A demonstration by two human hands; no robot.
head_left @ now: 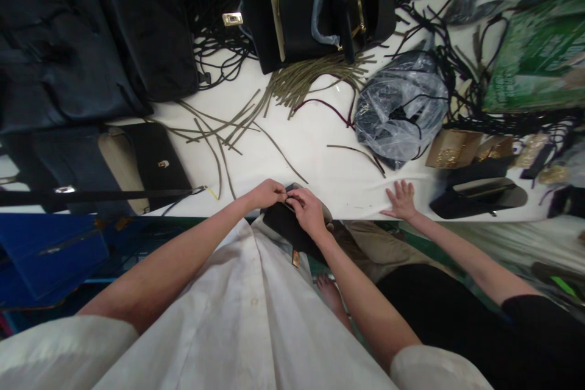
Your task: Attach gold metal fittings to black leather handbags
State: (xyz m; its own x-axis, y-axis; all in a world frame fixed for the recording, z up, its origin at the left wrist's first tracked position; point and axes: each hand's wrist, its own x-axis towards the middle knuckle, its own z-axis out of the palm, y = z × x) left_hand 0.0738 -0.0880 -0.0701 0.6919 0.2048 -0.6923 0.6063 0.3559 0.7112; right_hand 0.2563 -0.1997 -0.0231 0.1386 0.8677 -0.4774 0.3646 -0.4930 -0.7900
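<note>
A black bag (286, 222) with a light-coloured side rests at the table edge and on my lap, a small brown tag (296, 258) hanging from it. At its upper edge, my left hand (269, 194) pinches with thumb and fingertips. My right hand (308, 209) is closed against the same spot, its fingertips meeting those of the left. The exact part between the fingertips is too small to make out. Olive cords (278, 155) lie on the table just beyond my hands.
A co-worker's hand (401, 200) lies spread on the white table (315, 161) to the right. Black handbags (292, 12) stand at the back. A plastic-wrapped bundle (402, 106), boxes of gold fittings (454, 148) and a green bag (539, 55) are on the right. Blue crates (50, 256) sit lower left.
</note>
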